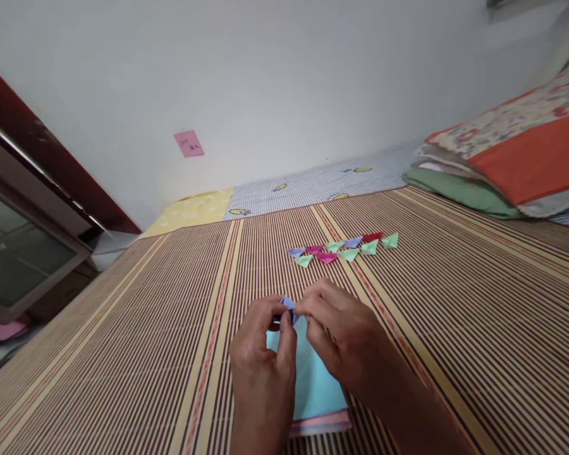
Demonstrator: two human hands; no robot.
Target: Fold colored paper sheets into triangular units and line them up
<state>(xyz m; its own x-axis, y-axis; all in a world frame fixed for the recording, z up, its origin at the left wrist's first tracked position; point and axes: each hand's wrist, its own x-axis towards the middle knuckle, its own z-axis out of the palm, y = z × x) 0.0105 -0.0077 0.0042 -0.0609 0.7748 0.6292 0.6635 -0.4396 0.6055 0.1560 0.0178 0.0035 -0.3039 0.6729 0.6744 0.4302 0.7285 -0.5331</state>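
Observation:
Between my two hands is a small folded piece of blue-violet paper [288, 303]. My left hand [265, 347] pinches it from the left with thumb and fingers. My right hand [344, 328] has its fingertips closed at the paper's right side; the fingers partly cover it. Beneath both hands lies a stack of coloured paper sheets [315, 379], light blue on top with pink and violet edges showing. Farther off, several small folded paper triangles [348, 254] in green, pink, red and violet lie in two rows.
A striped bamboo mat [171, 328] covers the bed. Folded bedding with a floral and orange cover [531, 139] is piled at the right. A pink note [188, 144] is stuck on the white wall behind. At the left stands a glass-fronted screen or cabinet [19, 246].

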